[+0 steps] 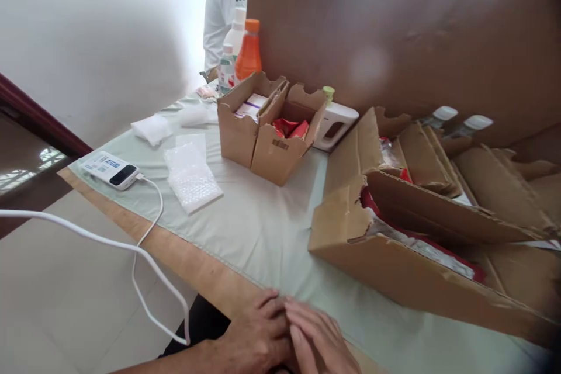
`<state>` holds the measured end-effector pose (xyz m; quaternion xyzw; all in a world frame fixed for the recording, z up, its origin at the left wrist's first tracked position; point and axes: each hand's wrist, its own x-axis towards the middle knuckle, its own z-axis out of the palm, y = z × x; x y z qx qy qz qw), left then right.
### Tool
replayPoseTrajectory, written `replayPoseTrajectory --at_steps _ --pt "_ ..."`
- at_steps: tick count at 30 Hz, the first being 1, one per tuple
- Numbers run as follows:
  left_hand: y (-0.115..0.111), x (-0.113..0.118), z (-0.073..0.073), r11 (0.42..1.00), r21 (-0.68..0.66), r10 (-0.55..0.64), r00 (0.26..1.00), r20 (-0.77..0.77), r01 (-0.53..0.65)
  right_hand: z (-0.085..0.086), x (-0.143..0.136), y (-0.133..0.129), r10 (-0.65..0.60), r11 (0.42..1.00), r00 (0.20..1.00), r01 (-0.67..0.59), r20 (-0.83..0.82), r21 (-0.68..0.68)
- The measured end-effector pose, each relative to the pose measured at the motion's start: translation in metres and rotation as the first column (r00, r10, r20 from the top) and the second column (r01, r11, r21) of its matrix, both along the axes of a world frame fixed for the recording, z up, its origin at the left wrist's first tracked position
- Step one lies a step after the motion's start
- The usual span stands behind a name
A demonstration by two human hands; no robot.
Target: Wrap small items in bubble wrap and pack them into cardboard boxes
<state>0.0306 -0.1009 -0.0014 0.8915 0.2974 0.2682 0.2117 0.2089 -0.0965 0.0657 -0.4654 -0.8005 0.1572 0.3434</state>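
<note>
At the table's near edge my left hand (pixel 258 334) lies with its fingers stretched forward and slightly bent. Against it rests my right hand (pixel 322 339), fingers long and side by side, their tips touching the left fingers. Nothing shows in either hand; the space beneath the palms is hidden. The light green tablecloth (pixel 267 234) is just beyond the fingertips. Nearest on the right is a large open cardboard box (pixel 372 269) with red-edged packets (pixel 438 251) inside.
Two small cardboard boxes (pixel 239 140) stand mid-table, near bubble wrap sheets (pixel 193 178). A white device (pixel 109 169) with a cable (pixel 153 216) lies left. Behind are an orange bottle (pixel 249 52), a white jug (pixel 335 123), and a person in a white sleeve (pixel 219 11).
</note>
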Motion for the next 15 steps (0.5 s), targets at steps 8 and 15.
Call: replayPoseTrajectory --at_steps 8,15 --pt "0.009 0.013 -0.030 0.982 0.177 0.039 0.993 0.111 -0.058 0.050 -0.196 0.170 0.357 0.932 0.905 -0.327 0.232 -0.158" --pt "0.013 0.016 -0.035 0.999 -0.032 0.014 0.995 0.098 -0.011 0.048 -0.290 0.242 0.414 0.906 0.751 -0.392 0.514 -0.157"
